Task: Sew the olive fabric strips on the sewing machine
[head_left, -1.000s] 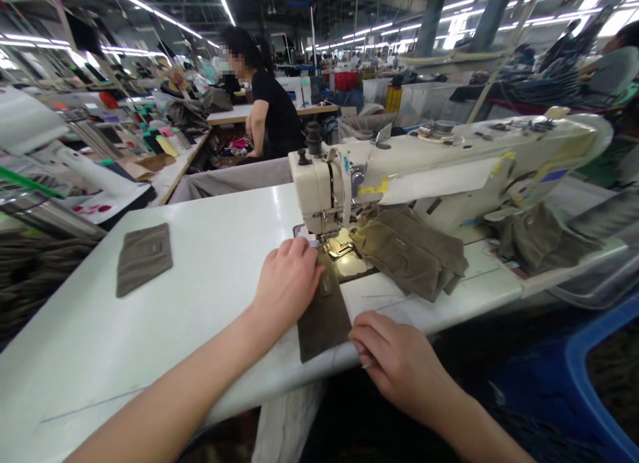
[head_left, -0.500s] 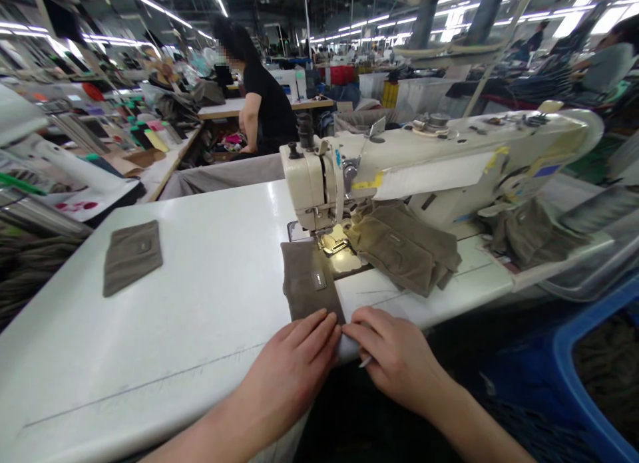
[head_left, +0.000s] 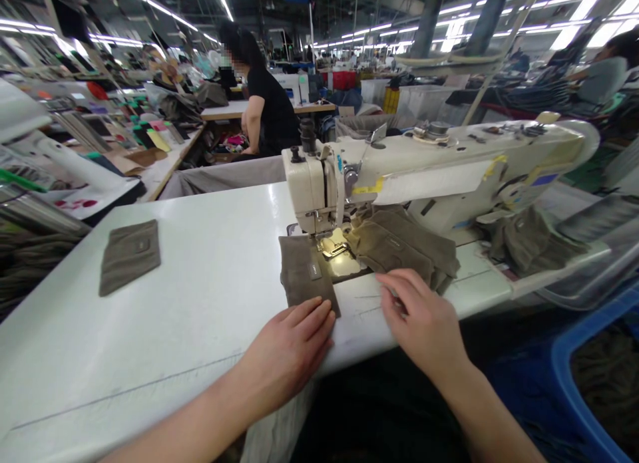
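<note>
My left hand (head_left: 294, 343) lies flat, fingers stretched, on the near end of a brown fabric piece (head_left: 303, 267) with a small label. The far edge of that piece reaches under the needle area of a cream sewing machine (head_left: 309, 190). To the right, my right hand (head_left: 424, 320) hovers over the table edge with curled fingers, close to a pile of brown fabric pieces (head_left: 404, 243) beside the lit needle plate (head_left: 344, 260). Whatever its fingers may hold is hidden.
Another labelled brown piece (head_left: 130, 255) lies on the left of the white table (head_left: 210, 277). More brown fabric (head_left: 532, 240) sits by the machine's right end. A blue basket (head_left: 562, 363) stands at the lower right. Beyond the table, a person in black (head_left: 269, 107) works.
My right hand has left the fabric's near corner and moved right and up, towards the pile. A thin pale object below its fingers no longer shows. My left hand stays on the fabric.
</note>
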`<state>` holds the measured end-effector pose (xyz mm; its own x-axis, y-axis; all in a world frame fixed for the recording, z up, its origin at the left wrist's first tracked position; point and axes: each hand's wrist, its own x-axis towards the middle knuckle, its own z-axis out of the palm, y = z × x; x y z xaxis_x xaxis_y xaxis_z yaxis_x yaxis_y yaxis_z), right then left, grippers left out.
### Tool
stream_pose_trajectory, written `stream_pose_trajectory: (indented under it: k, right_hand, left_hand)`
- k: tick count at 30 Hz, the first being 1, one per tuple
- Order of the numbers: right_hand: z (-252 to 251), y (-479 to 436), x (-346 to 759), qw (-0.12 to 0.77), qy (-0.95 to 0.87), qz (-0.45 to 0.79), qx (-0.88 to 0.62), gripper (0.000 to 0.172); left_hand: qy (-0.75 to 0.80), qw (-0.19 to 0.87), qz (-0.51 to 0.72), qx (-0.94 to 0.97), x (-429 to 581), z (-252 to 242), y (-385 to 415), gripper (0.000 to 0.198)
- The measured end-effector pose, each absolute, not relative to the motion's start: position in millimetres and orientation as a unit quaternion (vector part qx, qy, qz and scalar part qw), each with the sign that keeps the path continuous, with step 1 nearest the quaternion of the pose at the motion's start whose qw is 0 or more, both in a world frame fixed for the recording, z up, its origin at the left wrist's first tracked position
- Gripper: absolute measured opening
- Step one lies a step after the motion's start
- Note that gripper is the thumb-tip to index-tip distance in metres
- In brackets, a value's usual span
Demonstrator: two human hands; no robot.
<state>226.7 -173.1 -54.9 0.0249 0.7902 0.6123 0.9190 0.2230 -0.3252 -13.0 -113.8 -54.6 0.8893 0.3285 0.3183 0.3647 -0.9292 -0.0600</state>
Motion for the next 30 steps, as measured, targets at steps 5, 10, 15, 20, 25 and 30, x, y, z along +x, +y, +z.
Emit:
stream_pose_trajectory:
  k: [5, 10, 15, 20, 25, 30]
  right_hand:
    - [-38, -161, 257, 0.364, -0.602, -0.167, -0.691, 0.019]
    - [-30, -151, 277, 0.301, -0.573, -0.143, -0.749, 0.02]
    - [-35, -135, 285, 0.186, -0.554, -0.071, -0.809, 0.029]
    - [-33, -127, 287, 0.223, -0.543, -0.062, -0.807, 0.02]
    - [-26, -130, 286, 0.31, -0.542, -0.042, -0.78, 0.016]
    - [-23, -136, 288, 0.362, -0.505, -0.001, -0.783, 0.021]
  left_hand:
    - [-0.178, 0.067, -0.152, -0.97, -13, -55, -106, 0.034]
    - [-0.174, 0.07, -0.147, -0.971, -12, -52, -97, 0.035]
    - [-0.177, 0.08, -0.156, -0.969, -11, -54, -87, 0.035]
    - [-0.188, 0.069, -0.164, -0.966, -11, -55, -75, 0.033]
    - [-0.19, 0.046, -0.17, -0.966, -11, -53, -62, 0.032]
    - [-0.192, 0.044, -0.164, -0.967, -11, -52, -48, 0.034]
